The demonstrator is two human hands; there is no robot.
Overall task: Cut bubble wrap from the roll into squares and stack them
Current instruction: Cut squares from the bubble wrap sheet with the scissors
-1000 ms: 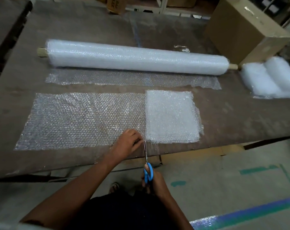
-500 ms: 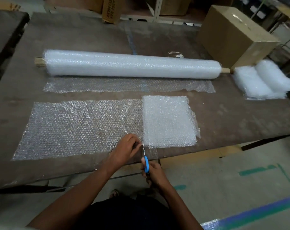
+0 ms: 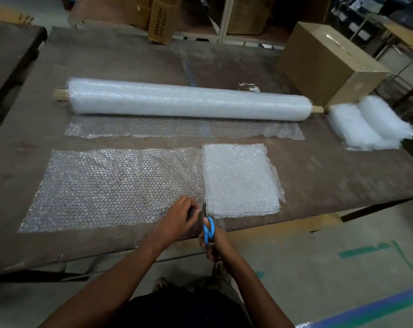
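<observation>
Your left fingers point(image 3: 193, 210) pinch the sheet point(image 3: 115, 188) at its near edge, just left of the scissors point(image 3: 208, 223); your right hand point(image 3: 213, 245) grips the blue handles. The blades sit at the sheet's near edge, beside the stack's point(image 3: 241, 178) left side, pointing away from you toward the roll point(image 3: 189, 102). The sheet's long axis runs left from the stack, parallel to the roll, so I judge the cut runs crosswise, straight toward the roll.

box print point(image 3: 160, 26) unreadable (blurred), shelves point(image 3: 224, 20) cropped
</observation>
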